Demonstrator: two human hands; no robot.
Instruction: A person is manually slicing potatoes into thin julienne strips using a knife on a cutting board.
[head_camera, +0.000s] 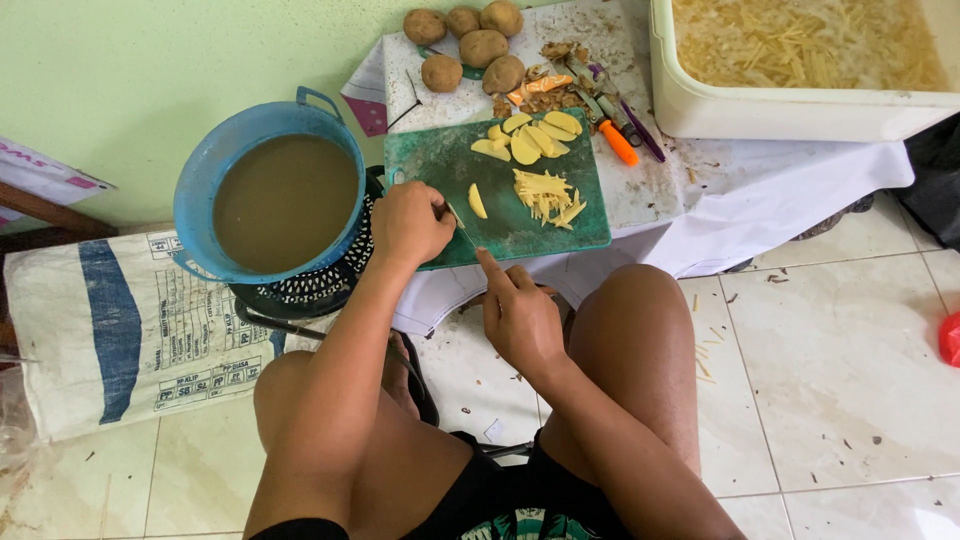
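Nearby, peelers (615, 125) flank the board (440, 165); left hand (408, 222) fisted, contents unclear; right hand (518, 315) loose, empty.

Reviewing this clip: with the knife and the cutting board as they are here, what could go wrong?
1. The left hand seems to grip a knife whose blade points toward the right hand, resting at the near edge of the green cutting board; a slip might nick a finger.
2. The lone potato slice is small, so it may slide under the blade.
3. The blue basin of murky water sits right by the left elbow's path; a bump might spill it.
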